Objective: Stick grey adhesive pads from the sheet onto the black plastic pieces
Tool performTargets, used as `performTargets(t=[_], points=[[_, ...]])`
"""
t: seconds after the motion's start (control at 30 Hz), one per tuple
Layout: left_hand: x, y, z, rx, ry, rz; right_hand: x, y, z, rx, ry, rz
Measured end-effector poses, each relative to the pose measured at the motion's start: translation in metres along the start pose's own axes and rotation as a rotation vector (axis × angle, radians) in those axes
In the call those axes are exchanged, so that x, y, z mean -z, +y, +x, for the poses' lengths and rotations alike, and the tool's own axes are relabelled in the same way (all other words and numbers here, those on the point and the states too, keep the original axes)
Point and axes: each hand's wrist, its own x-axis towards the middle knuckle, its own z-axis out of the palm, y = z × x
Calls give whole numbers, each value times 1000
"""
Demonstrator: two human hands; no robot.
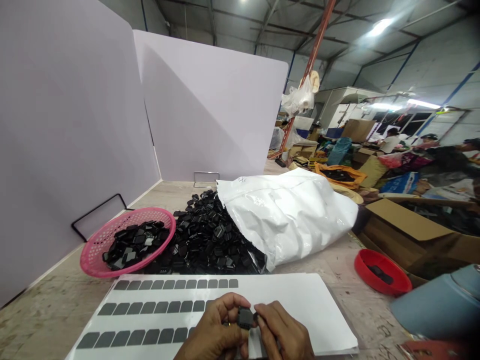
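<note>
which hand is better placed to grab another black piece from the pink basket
Left, probably. The left hand is on the pink basket's side; the right hand would cross over. Both pinch one black piece.

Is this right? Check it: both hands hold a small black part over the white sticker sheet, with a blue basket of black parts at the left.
Not quite. The head view shows the basket at the left is pink, not blue. The rest stands: the left hand and right hand hold a small black part over the white sticker sheet, and the basket holds black parts.
</note>
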Motion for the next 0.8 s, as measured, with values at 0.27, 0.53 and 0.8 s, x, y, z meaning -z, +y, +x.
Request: performTargets(t=[0.27, 0.53, 0.8], points=[[-3, 0, -1, 28, 6, -61, -4, 1, -2, -41, -3, 50], [-4, 5, -1, 30, -1, -43, -8, -1, -1, -67, 115, 131], [-2, 2, -1, 13, 5, -46, -7, 2, -1, 15, 36, -21]])
